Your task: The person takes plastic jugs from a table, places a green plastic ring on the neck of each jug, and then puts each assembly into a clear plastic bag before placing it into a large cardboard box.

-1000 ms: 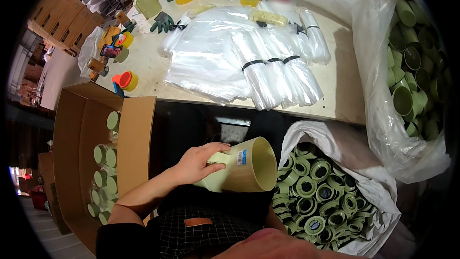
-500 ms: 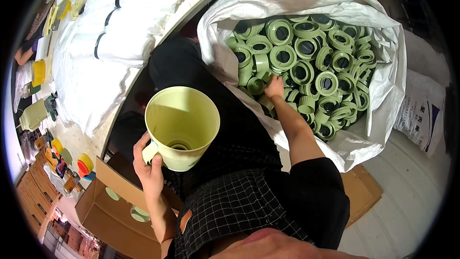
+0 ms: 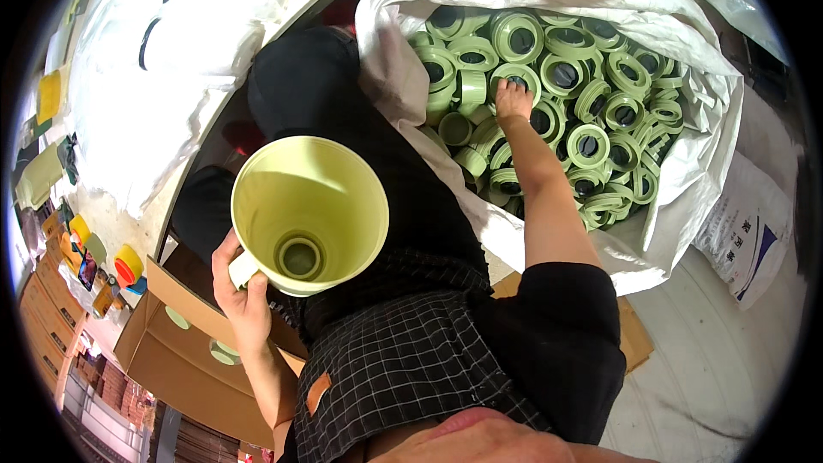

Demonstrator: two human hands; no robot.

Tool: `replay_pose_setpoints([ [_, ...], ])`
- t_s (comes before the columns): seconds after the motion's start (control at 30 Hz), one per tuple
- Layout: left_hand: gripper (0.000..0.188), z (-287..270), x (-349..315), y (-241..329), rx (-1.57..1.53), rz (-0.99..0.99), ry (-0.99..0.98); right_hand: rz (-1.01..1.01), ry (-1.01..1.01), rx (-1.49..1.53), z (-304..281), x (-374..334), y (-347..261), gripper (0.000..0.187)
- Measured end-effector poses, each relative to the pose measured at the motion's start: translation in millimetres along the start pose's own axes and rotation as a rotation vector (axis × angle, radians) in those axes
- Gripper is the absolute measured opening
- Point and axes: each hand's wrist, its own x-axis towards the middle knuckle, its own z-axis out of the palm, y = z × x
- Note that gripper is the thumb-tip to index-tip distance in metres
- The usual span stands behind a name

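Observation:
My left hand [image 3: 243, 291] is closed around the handle of a large pale green pitcher [image 3: 360, 223], in front of my lap. Its wide mouth faces up toward me, and a round ring shows at the bottom inside. My right hand [image 3: 514, 105] reaches into a white woven sack heaped with green ring-shaped lids that have black centres. Its fingers bend down onto the black middle of one green lid [image 3: 531, 77] near the top of the heap. The fingertips are partly hidden there.
The white sack's [image 3: 686, 206] folded rim surrounds the lids. At left, a table holds stacked clear plastic bags [image 3: 163, 111] with black bands. An open cardboard box [image 3: 189, 360] stands below, with pale green round pieces inside. Another printed white sack [image 3: 750, 231] lies at far right.
My right hand has moved farther into the sack, from beside the near-left lids onto a lid higher up. The pitcher has tilted so more of its inside bottom shows. The whole view has shifted slightly.

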Motion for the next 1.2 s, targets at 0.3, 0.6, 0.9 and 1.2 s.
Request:
replay_pose_setpoints([
  [0.3,0.053,-16,-3,-19,-0.015,-0.080,-0.011,0.093,0.025,0.304,-24,-4,-9,0.032],
  [0.6,0.047,-27,4,-20,-0.188,-0.083,-0.017,0.154,0.187,1.189,-124,-63,21,0.052],
  [0.9,0.045,-13,-7,0,-0.201,-0.033,-0.134,-0.218,0.338,1.607,-273,-109,4,0.050],
  [1.2,0.043,-31,-30,-9,-0.264,0.095,-0.071,-1.432,0.606,1.069,-421,-212,-93,0.063],
])
